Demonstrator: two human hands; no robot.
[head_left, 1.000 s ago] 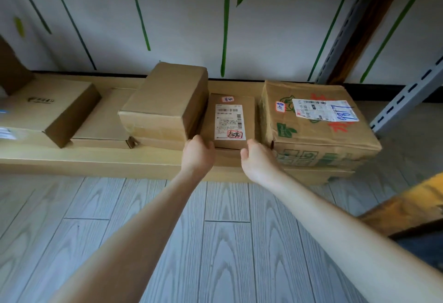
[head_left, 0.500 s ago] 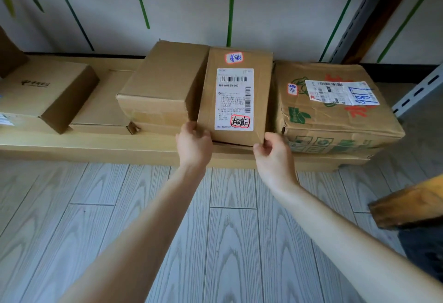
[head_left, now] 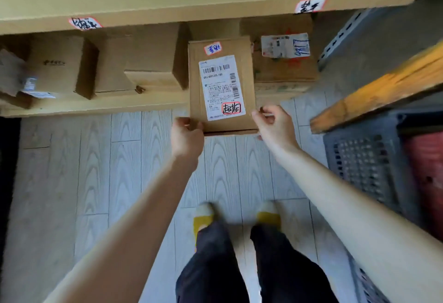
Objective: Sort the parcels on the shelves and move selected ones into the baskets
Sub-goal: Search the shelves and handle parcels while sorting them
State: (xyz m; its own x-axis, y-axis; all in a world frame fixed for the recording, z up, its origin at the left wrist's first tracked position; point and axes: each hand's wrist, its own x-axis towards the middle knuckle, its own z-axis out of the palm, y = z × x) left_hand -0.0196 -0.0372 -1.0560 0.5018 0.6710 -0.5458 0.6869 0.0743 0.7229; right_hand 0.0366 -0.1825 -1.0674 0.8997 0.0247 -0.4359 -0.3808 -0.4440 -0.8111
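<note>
Both of your hands are gripping one labelled parcel (head_left: 221, 84): your left hand (head_left: 187, 138) at its seven o'clock corner, your right hand (head_left: 275, 125) at five o'clock, fingers closed on it, lifting it clear before the bottom shelf (head_left: 96, 107); a dark basket (head_left: 374, 168) is sitting at three o'clock.

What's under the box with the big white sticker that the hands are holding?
Under the near part of the labelled box you can see grey floor. Its far part hides whatever lies beneath it. The left hand and right hand grip its near corners.
</note>
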